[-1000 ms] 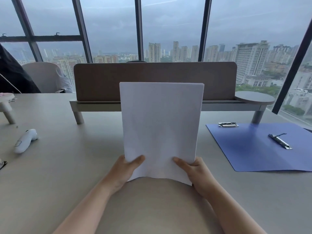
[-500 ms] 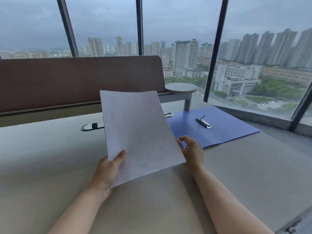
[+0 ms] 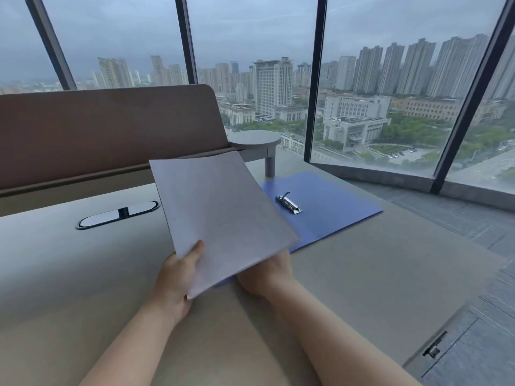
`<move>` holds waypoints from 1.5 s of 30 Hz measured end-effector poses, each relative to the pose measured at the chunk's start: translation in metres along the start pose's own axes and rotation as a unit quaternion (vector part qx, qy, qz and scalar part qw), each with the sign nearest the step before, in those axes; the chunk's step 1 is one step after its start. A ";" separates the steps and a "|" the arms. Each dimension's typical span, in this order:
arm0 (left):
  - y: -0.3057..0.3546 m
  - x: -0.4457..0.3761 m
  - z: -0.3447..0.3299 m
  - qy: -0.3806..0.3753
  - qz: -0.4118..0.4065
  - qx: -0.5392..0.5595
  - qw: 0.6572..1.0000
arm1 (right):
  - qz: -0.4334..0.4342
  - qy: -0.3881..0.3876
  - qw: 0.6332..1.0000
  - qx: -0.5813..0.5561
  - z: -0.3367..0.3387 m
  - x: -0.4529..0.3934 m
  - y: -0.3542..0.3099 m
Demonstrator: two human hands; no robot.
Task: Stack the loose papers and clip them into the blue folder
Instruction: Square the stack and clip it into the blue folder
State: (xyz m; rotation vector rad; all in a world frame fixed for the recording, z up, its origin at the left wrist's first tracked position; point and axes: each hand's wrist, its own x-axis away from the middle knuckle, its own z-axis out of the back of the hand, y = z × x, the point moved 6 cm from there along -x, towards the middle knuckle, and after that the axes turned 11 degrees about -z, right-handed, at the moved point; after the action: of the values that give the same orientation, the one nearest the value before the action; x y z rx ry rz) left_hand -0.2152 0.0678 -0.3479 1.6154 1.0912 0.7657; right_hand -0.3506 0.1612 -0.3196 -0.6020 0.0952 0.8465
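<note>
White stacked papers [image 3: 223, 215] were pinched by the left hand [image 3: 178, 277], tilted above the open blue folder [image 3: 328, 207] on the surface [image 3: 376, 274], evidently for clipping; right hand [image 3: 267, 274] supported beneath, grip unclear.

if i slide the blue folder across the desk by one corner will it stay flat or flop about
The folder lies open, thin and flat on the desk, so it probably slides easily but bends if lifted by a corner. The metal clip sits on one side, likely weighting it unevenly. Being wide and light, it may pivot rather than travel straight.
</note>
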 end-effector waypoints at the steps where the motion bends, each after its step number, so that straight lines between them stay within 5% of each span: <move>1: 0.001 -0.001 0.000 -0.001 0.001 0.003 1.000 | 0.040 0.032 0.999 -0.011 0.000 0.010 -0.012; 3: 0.005 -0.001 0.002 -0.002 0.001 0.009 1.000 | 0.135 0.032 0.990 0.003 -0.005 0.028 -0.030; 5: 0.012 -0.001 0.011 -0.002 0.001 0.018 1.000 | 0.168 -0.050 0.984 -0.023 -0.011 0.034 -0.035; 9: 0.024 0.004 0.038 -0.010 -0.001 0.015 1.000 | 0.096 0.028 0.994 0.047 -0.004 0.002 -0.008; 14: 0.029 0.013 0.073 -0.007 0.020 0.014 1.000 | 0.003 -0.139 0.985 0.105 -0.031 0.005 0.004; 26: 0.077 0.036 0.166 0.028 -0.033 0.024 0.999 | 0.155 -0.190 0.969 0.025 -0.075 0.086 -0.137; 34: 0.099 0.062 0.238 0.104 -0.036 0.005 0.994 | 0.173 -0.211 0.960 -0.060 -0.103 0.126 -0.219; 39: 0.103 0.072 0.261 0.102 -0.027 -0.008 0.994 | 0.081 -0.349 0.875 -0.327 -0.083 0.119 -0.207; 42: 0.103 0.075 0.259 0.082 -0.021 -0.001 0.996 | -0.020 -0.305 0.842 -0.444 -0.056 0.081 -0.178; 45: 0.103 0.076 0.246 0.062 -0.022 -0.022 0.998 | -0.156 -0.378 0.723 -0.556 -0.052 0.054 -0.157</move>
State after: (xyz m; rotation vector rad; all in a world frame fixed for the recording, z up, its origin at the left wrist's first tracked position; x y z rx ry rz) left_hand 0.0593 0.0338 -0.3252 1.5186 1.1863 0.8632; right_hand -0.1929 0.0899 -0.3072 -1.2909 -1.3379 0.6896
